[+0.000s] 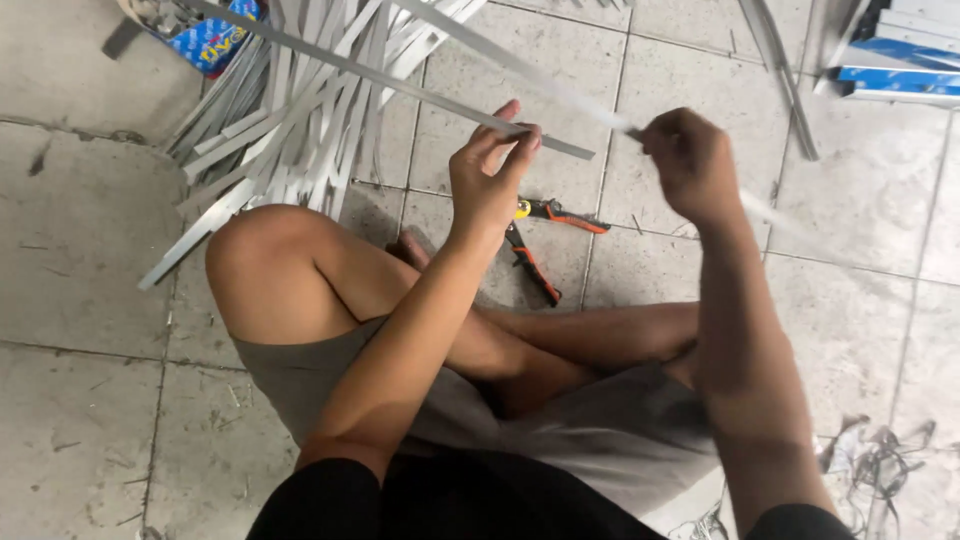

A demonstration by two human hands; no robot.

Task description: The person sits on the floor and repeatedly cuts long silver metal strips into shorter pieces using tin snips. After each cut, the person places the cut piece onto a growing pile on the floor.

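Person seated cross-legged on tiled floor (90, 330). Left hand (490, 180), frame centre, pinches the end of a long grey metal strip (400, 80) running to the upper left. Right hand (690, 165) is fisted round a second, blurred strip (560, 90). Snips (540, 240) lie below, beside a strip pile (290, 130). Advice: keep fingers off cut edges, steady both ends.

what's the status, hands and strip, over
Left hand pinching a metal strip. Right hand fisted on a second strip. Snips idle on floor beneath. Nothing in the way.
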